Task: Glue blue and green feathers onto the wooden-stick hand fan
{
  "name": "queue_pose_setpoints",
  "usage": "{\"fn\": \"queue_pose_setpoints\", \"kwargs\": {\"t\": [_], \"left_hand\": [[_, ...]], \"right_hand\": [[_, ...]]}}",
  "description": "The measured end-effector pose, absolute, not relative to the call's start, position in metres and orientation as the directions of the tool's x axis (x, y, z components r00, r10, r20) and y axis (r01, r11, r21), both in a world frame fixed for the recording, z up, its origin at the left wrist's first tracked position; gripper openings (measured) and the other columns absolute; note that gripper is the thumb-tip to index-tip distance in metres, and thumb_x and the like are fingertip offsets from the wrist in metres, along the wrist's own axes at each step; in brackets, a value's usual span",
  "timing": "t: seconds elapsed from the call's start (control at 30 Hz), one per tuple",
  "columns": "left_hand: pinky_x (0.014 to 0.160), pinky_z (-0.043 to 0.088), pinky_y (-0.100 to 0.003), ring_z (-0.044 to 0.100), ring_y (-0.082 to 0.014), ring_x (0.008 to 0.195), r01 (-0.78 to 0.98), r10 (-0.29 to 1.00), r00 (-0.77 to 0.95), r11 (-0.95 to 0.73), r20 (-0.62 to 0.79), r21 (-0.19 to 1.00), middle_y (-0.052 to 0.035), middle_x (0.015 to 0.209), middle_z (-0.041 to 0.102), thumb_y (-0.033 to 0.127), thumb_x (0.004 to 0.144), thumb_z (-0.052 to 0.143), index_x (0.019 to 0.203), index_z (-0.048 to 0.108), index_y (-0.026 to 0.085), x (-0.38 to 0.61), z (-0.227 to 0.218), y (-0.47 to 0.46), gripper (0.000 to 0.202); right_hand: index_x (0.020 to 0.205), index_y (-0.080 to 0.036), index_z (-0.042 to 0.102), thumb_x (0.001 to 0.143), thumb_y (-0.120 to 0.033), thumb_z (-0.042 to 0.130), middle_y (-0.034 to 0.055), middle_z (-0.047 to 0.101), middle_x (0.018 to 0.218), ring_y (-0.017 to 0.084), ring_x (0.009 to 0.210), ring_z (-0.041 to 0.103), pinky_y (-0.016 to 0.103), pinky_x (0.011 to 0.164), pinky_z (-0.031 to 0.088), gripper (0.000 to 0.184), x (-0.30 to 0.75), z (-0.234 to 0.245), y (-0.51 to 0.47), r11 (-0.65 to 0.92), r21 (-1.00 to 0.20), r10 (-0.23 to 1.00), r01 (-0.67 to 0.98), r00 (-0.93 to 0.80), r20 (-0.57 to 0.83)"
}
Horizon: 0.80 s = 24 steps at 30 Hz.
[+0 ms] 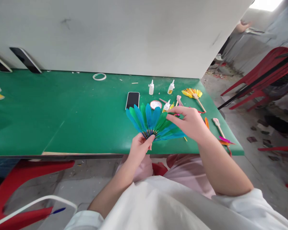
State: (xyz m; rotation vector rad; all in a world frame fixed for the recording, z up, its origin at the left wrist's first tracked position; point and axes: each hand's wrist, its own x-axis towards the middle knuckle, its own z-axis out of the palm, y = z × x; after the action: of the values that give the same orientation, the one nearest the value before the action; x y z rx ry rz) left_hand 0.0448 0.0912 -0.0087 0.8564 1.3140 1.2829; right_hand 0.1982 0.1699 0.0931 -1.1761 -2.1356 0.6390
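Observation:
A feather fan [147,118] of blue and green feathers spreads above the green table near its front edge. My left hand [142,145] is closed on its narrow base, where the quills meet. Thumb and fingers of my right hand [186,121] pinch the tip of a green feather on the fan's right side. Just behind the fan stand a small glue bottle [166,106] and a round white lid with a red rim [156,104]. A phone [132,100] lies flat at the fan's upper left, partly covered by feathers.
Two more white bottles [151,88] stand farther back. A yellow feather fan with a wooden handle [199,101] and a wooden stick with pink feathers [219,127] lie on the right. A tape ring [99,76] rests near the white partition [110,38]. Red chairs [256,75] stand beyond the table.

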Motion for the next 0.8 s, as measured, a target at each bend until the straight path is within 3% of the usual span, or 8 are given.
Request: {"fn": "queue_pose_setpoints", "kwargs": {"t": [0.33,0.5,0.8], "left_hand": [[0.036,0.024,-0.016,0.038,-0.0041,0.035,-0.217,0.966,-0.128,0.194,-0.225,0.957,0.0061,0.040,0.047,0.039,0.073,0.061,0.068,0.049,0.015,0.0435,-0.0147,0.0929,0.027],[0.036,0.025,-0.017,0.039,-0.0048,0.035,-0.198,0.963,-0.124,0.211,-0.238,0.957,0.0050,0.042,0.049,0.040,0.072,0.061,0.067,0.049,0.015,0.0444,-0.0136,0.0937,0.028],[0.038,0.029,-0.017,0.041,-0.0052,0.038,-0.074,0.968,-0.144,0.194,-0.203,0.978,0.0032,0.047,0.053,0.043,0.073,0.060,0.065,0.051,0.015,0.0423,-0.0154,0.0924,0.030]], "right_hand": [[0.083,-0.018,0.067,0.084,-0.048,0.043,0.0000,0.061,0.067,0.011,0.062,0.051,0.023,0.056,0.036,0.039,0.2037,0.0867,0.1758,0.425,-0.740,0.889,0.522,-0.396,0.231],[0.088,-0.020,0.066,0.080,-0.046,0.052,0.0018,0.066,0.086,0.016,0.080,0.058,0.026,0.066,0.042,0.030,0.2015,0.0853,0.1783,0.452,-0.759,0.871,0.468,-0.415,0.263],[0.070,-0.017,0.060,0.074,-0.043,0.061,-0.0004,0.057,0.067,0.011,0.060,0.048,0.025,0.053,0.035,0.026,0.1948,0.0838,0.1770,0.544,-0.565,0.822,0.620,-0.528,0.212]]}}
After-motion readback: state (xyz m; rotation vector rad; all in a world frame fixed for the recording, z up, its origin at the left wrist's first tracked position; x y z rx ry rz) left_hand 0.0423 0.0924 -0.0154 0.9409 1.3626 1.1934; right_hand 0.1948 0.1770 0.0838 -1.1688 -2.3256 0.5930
